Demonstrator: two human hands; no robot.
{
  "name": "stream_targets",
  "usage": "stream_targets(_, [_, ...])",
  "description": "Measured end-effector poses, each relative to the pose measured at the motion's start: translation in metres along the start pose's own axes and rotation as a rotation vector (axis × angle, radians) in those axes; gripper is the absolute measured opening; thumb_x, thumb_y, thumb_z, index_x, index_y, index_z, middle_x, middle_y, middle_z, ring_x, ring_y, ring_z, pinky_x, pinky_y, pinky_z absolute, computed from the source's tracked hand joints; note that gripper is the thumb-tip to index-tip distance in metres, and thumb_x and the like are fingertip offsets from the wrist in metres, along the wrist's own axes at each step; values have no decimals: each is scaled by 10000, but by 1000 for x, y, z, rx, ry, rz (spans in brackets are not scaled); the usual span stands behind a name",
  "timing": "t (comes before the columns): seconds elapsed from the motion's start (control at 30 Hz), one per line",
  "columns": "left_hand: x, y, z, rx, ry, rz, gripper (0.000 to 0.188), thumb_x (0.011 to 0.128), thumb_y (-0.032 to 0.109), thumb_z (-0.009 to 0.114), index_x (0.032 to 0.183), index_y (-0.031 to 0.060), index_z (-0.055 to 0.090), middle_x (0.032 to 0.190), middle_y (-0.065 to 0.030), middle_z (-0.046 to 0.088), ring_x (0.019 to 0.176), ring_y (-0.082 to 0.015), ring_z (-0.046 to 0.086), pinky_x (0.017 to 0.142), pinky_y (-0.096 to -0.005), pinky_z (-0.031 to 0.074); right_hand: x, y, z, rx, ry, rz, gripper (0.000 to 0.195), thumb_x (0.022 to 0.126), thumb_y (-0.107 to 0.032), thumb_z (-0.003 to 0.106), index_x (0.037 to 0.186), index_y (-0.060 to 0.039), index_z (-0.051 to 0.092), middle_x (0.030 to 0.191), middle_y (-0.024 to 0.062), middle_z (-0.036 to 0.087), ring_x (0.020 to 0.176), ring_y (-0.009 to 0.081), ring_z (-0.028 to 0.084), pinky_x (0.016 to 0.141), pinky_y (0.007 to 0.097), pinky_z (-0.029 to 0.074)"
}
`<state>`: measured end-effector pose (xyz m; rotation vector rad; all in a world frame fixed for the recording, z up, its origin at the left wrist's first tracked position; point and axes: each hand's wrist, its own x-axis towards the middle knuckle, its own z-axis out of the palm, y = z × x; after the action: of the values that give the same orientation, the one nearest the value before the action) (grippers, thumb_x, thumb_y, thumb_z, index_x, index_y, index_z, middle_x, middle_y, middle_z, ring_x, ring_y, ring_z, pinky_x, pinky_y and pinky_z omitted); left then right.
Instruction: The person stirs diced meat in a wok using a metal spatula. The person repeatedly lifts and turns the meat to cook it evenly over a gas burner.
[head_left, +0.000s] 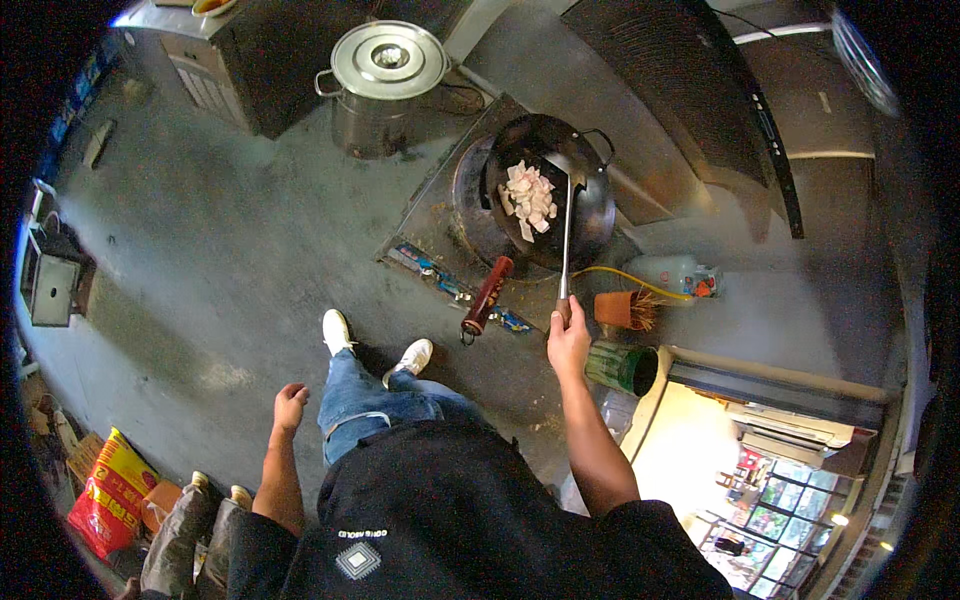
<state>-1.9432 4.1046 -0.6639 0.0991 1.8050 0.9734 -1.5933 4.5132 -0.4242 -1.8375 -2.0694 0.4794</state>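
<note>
My right hand (570, 345) grips the wooden end of a long metal wok spatula (566, 240). Its blade rests inside a dark wok (517, 139), beside a heap of pale cut pieces (529, 196) that look like raw meat or fat. The wok sits tilted on a round stove burner (469, 206), and its reddish-brown handle (487, 296) points towards me, untouched. At my side hangs my left hand (291, 406), fingers curled in, with nothing seen in it and well apart from the stove.
A lidded steel stockpot (388, 82) stands beyond the stove. To the right are a gas cylinder (664, 274) with a yellow hose, an orange pot (619, 309) holding a bristle brush, and a green bin (622, 367). Another person's legs (184, 532) show at lower left, near a red-yellow sack (112, 495).
</note>
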Motion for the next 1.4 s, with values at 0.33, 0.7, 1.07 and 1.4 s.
stream_targets(0.33, [-8, -80, -43, -68, 6, -229, 317, 856, 157, 596, 1067, -79, 612, 851, -93, 660, 722, -147, 584, 665, -280, 472, -25, -24, 15, 45, -213, 271, 543, 917, -164, 590, 1394, -27, 368, 909, 109, 624, 613, 159, 614, 540, 309, 493])
stream_targets(0.7, [-9, -52, -40, -140, 1, -313, 332, 879, 208, 584, 1103, -36, 611, 873, -82, 662, 772, -151, 594, 696, -287, 470, -65, -81, 1, -185, 20, -207, 389, 889, -131, 604, 1231, 31, 513, 1154, 161, 555, 1002, 261, 575, 883, 357, 464])
stream_targets(1.07, [-62, -96, -51, -219, 7, -418, 281, 891, 174, 589, 1089, -24, 609, 883, -43, 641, 751, -113, 573, 629, -253, 441, -74, 74, 166, 936, -67, 1071, 611, 899, -521, 541, 1304, -89, 387, 1138, 95, 613, 866, 172, 592, 686, 345, 442])
stream_targets(1.4, [-91, -126, -66, -169, 33, -595, 352, 899, 251, 559, 1177, 35, 577, 842, 5, 617, 749, -94, 548, 589, -268, 401, -41, 98, 206, 1082, -91, 1100, 385, 910, -479, 564, 1024, -112, 533, 1077, 33, 630, 923, 166, 580, 752, 333, 443])
